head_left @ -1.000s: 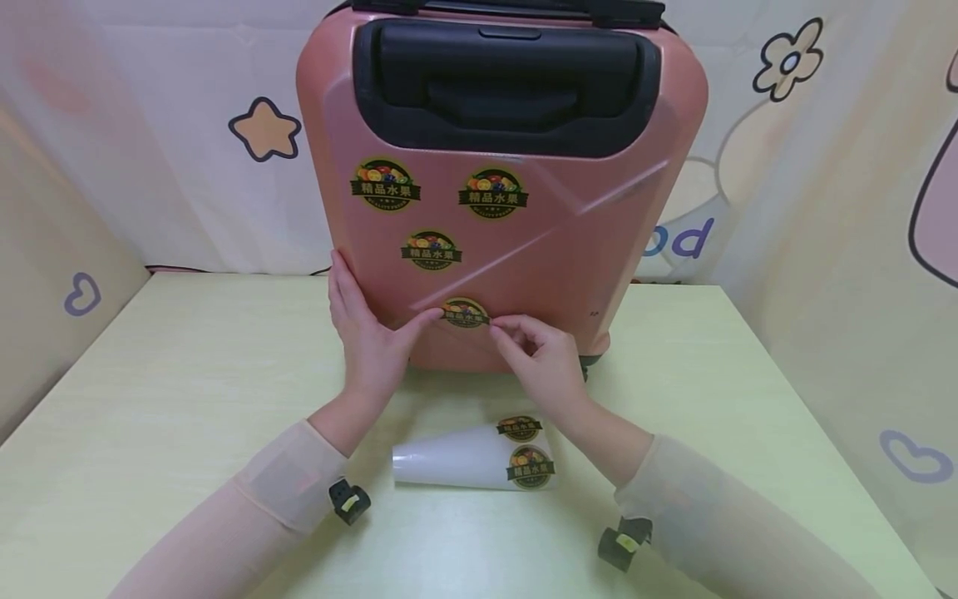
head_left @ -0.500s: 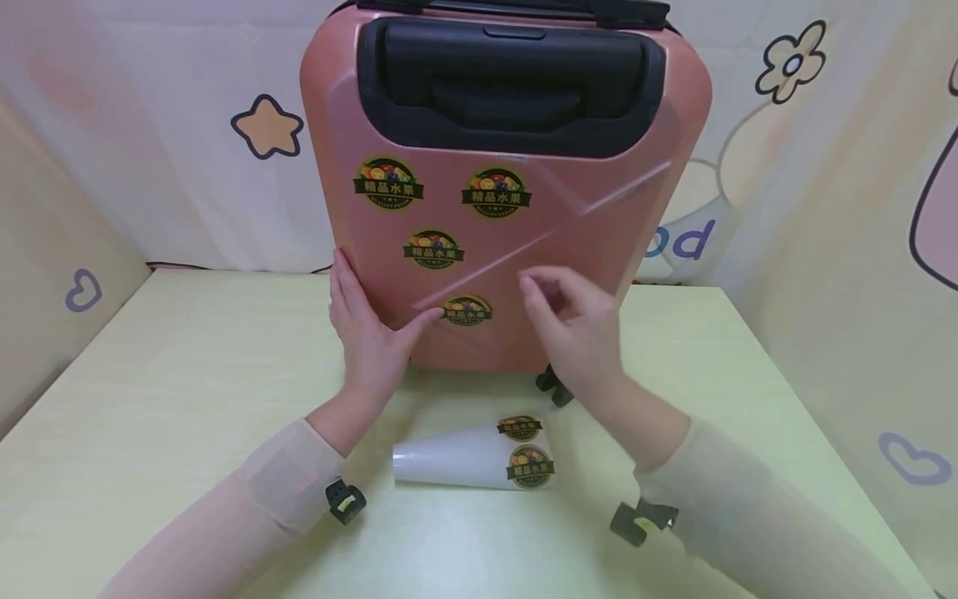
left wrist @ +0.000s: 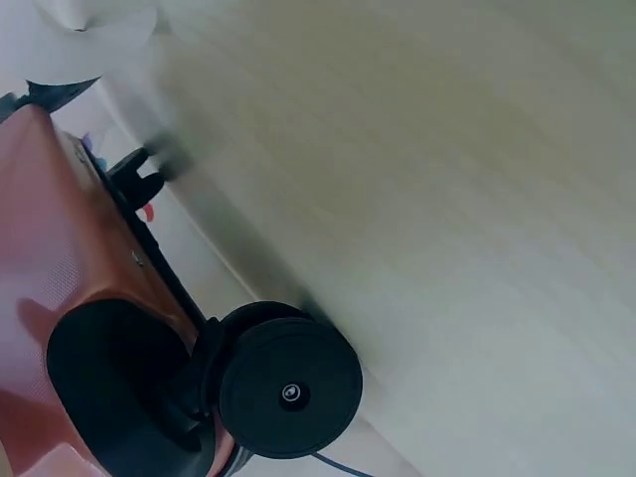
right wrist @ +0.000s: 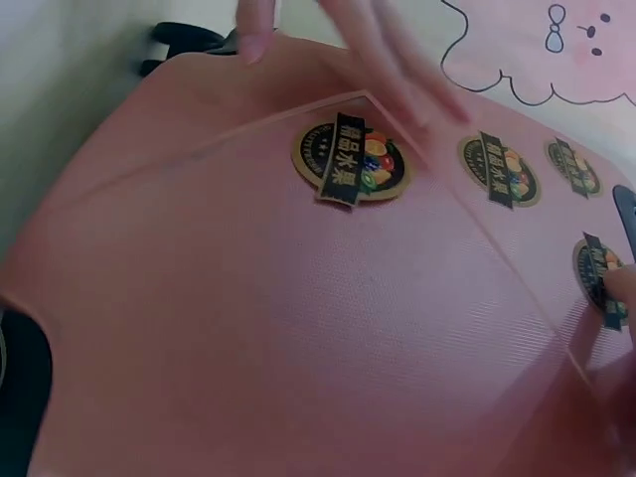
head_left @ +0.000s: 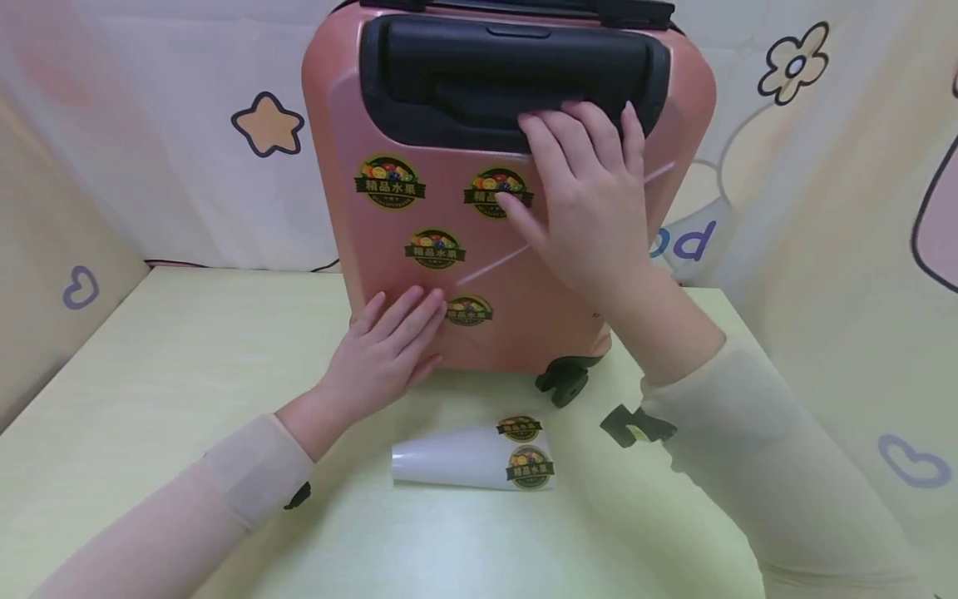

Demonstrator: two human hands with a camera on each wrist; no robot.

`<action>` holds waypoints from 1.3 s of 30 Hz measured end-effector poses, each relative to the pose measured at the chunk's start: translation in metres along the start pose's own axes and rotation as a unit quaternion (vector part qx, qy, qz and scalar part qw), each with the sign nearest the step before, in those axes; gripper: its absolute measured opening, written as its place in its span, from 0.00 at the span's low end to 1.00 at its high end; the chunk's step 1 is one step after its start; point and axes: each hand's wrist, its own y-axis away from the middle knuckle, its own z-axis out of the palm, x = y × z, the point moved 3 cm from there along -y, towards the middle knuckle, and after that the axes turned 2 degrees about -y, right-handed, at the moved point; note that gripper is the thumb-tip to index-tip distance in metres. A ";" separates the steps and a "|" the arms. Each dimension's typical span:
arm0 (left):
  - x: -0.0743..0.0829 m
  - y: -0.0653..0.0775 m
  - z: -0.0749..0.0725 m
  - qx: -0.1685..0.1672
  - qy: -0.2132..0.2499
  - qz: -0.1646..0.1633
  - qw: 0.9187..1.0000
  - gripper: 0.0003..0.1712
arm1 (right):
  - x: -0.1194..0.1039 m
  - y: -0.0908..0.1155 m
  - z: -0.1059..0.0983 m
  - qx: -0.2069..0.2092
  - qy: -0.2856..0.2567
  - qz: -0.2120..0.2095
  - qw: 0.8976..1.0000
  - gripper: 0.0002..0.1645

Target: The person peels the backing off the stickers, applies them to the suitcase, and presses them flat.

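A pink suitcase stands upright, with several round fruit stickers on its front. My left hand lies with straight fingers at the lower left, fingertips right at the left edge of the lowest sticker. Higher up, my right hand spreads over the suitcase, its fingertips at the lower rim of the black handle recess. Its thumb overlaps the upper right sticker. In the right wrist view the lowest sticker sits flat below blurred left fingers. A black suitcase wheel fills the left wrist view's lower part.
On the table, in front of the suitcase, lies a curled white sheet bearing two stickers. A dark wheel shows at the suitcase's lower right. Patterned curtains hang behind and beside the table.
My right hand has left the lowest sticker and moved up to the handle recess, its fingers spreading. The left hand has shifted from the suitcase's side onto its front beside that sticker.
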 end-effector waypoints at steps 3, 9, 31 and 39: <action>0.000 -0.001 0.006 -0.023 -0.014 0.012 1.000 0.32 | 0.000 0.002 0.003 0.016 0.005 -0.002 1.000 0.35; -0.003 -0.001 0.014 0.005 -0.023 0.007 1.000 0.32 | 0.000 0.002 0.004 0.021 0.002 0.002 1.000 0.40; -0.013 0.000 0.004 -0.098 -0.045 0.073 0.991 0.53 | 0.000 0.002 0.004 0.034 -0.031 0.004 0.999 0.44; -0.005 0.001 0.003 -0.130 -0.056 0.093 0.985 0.49 | 0.000 0.003 0.007 0.042 -0.024 0.007 0.999 0.45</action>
